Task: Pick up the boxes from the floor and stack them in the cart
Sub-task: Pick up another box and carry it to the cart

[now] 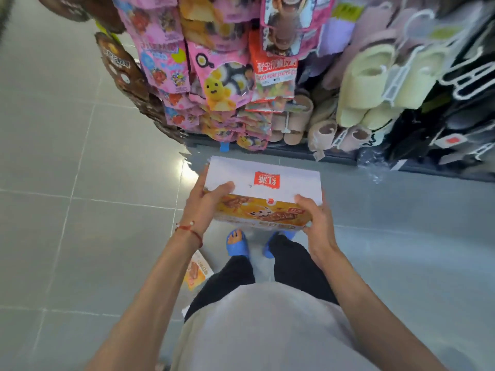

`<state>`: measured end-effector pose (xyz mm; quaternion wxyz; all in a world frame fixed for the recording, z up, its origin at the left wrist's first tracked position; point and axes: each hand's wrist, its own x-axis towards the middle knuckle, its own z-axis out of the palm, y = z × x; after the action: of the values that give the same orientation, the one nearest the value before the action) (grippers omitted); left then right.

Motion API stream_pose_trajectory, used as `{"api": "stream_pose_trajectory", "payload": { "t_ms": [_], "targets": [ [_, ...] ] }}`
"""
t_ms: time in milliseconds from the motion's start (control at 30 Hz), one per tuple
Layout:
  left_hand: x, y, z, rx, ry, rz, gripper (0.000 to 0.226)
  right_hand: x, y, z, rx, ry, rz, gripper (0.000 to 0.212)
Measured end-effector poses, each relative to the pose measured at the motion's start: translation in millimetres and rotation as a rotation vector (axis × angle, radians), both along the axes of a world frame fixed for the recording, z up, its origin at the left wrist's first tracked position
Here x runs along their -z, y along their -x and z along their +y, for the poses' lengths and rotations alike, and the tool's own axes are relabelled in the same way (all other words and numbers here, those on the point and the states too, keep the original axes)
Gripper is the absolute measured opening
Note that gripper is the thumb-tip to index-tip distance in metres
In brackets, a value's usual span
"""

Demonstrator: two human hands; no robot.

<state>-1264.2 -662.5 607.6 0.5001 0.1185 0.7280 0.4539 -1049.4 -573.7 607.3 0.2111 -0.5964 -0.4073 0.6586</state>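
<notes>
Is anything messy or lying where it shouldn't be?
Yes. While the left hand and right hand hold a white-topped box, an orange box lies slanted on the grey floor by the person's left leg, partly hidden by the forearm. Crumpled clear plastic lies by the shelf base on the right.

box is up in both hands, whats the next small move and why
Likely turn to find the cart and carry the box there: the left hand and right hand grip its ends, it is off the floor, and no cart is in view. A second box lies by the left leg.
</notes>
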Motion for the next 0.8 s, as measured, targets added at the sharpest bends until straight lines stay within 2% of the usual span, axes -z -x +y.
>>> {"api": "stream_pose_trajectory", "payload": {
  "t_ms": [200,267,400,500,633,800],
  "targets": [
    [-20.6,-45.3,16.3,0.111,-0.04,-0.068,0.045,-26.5,-52.3,-15.7,0.181,-0.073,0.069,0.039],
    [-24.4,-65.1,23.4,0.134,-0.04,-0.071,0.047,-29.6,-72.4,-21.3,0.237,-0.088,0.059,0.041],
    [-34.4,-116.3,39.6,0.194,-0.058,-0.046,0.043,-33.3,-122.4,-30.3,0.369,-0.11,0.076,0.059],
    [-41.3,-161.4,55.5,0.271,-0.071,-0.005,0.049,-39.4,-164.7,-35.6,0.463,-0.144,0.099,0.056],
    [-56.4,-235.9,78.2,0.367,-0.138,0.036,0.038,-44.2,-232.8,-45.9,0.6,-0.166,0.125,0.057],
    [-64.3,-335.9,90.9,0.516,-0.199,0.035,0.047,-50.1,-327.9,-62.0,0.738,-0.23,0.116,0.053]
  ]
}}
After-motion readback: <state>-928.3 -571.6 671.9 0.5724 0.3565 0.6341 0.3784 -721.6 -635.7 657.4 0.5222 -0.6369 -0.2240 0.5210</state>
